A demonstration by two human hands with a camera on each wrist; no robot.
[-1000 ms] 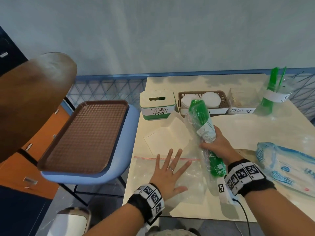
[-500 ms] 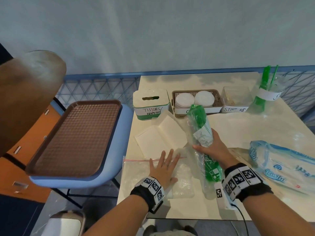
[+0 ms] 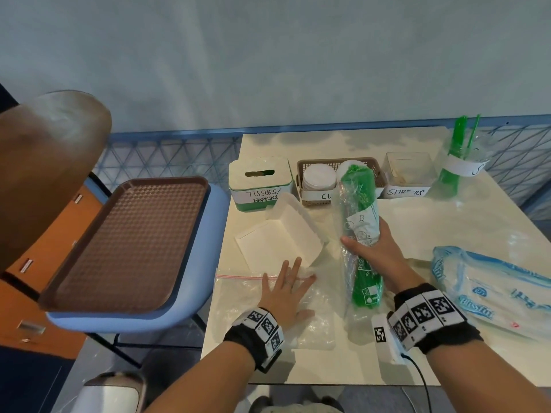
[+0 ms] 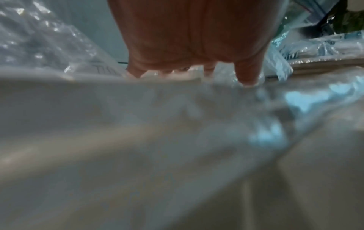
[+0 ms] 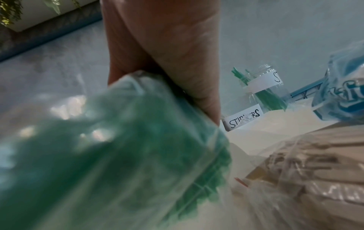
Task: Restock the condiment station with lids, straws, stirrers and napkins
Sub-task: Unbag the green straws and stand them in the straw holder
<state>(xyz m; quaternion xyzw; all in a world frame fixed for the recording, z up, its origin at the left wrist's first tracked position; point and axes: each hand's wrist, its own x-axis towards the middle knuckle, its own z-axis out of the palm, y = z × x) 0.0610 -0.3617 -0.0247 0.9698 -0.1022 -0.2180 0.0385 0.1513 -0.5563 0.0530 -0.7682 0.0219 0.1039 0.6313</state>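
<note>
My right hand (image 3: 368,248) grips a clear bag of green straws (image 3: 359,222) around its middle, tilted up above the table; the same straw bag (image 5: 110,155) fills the right wrist view. My left hand (image 3: 287,289) lies flat with straight fingers on a clear zip bag (image 3: 238,289) near the table's front left; its fingers (image 4: 246,76) press the plastic. At the back stand the tissues/napkins box (image 3: 259,183), a brown basket of cup lids (image 3: 317,177), the clear stirrers box (image 3: 408,174) and a straw jar (image 3: 460,165) holding a few green straws.
White napkin stacks (image 3: 283,236) lie in front of the tissue box. A blue tissue pack (image 3: 492,290) rests at the right, with a bag of wooden stirrers (image 5: 307,163) beside it. Left of the table (image 3: 343,365), a brown tray (image 3: 128,242) sits on a blue chair.
My left hand slid toward the front left on the zip bag and its fingers drew closer together. The right hand keeps holding the straw bag, shifted slightly.
</note>
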